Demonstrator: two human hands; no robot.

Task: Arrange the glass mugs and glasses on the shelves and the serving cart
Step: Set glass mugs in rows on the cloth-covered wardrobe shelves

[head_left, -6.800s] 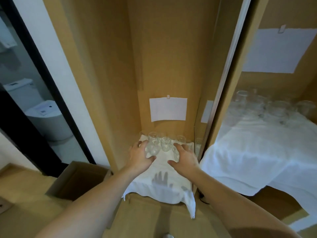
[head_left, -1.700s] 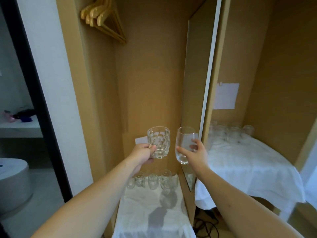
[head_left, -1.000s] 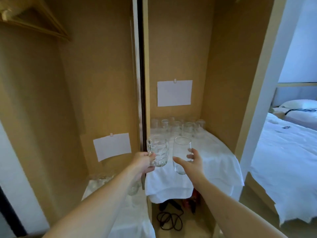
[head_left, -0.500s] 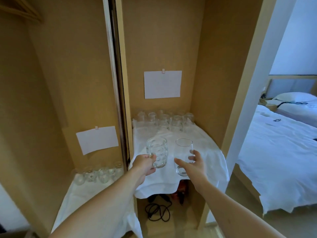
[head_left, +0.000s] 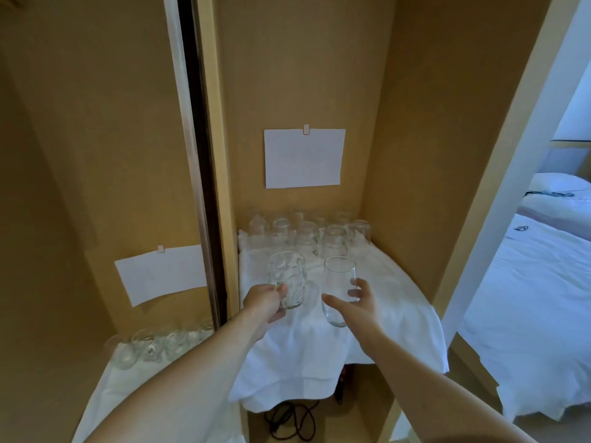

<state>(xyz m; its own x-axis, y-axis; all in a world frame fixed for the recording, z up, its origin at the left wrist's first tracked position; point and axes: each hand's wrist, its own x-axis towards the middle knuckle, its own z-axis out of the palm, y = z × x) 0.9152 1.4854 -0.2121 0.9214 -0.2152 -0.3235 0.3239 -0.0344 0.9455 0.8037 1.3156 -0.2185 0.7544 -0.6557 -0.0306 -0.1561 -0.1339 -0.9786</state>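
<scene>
A: Where was the dimpled clear glass mug (head_left: 287,283)?
B: In the air over the front half of the white-clothed shelf (head_left: 399,302), the left hand (head_left: 265,303) curled in a tight grip round its handle.
A: And the smooth clear glass tumbler (head_left: 338,290)?
B: Just beside it, upright, the right hand (head_left: 356,306) grasping it from behind with thumb and fingers.
A: Anything else there?
B: A cluster of clear glasses (head_left: 308,233) stood along the shelf's back edge, below a white paper sheet (head_left: 304,158) clipped to the wall.
</scene>
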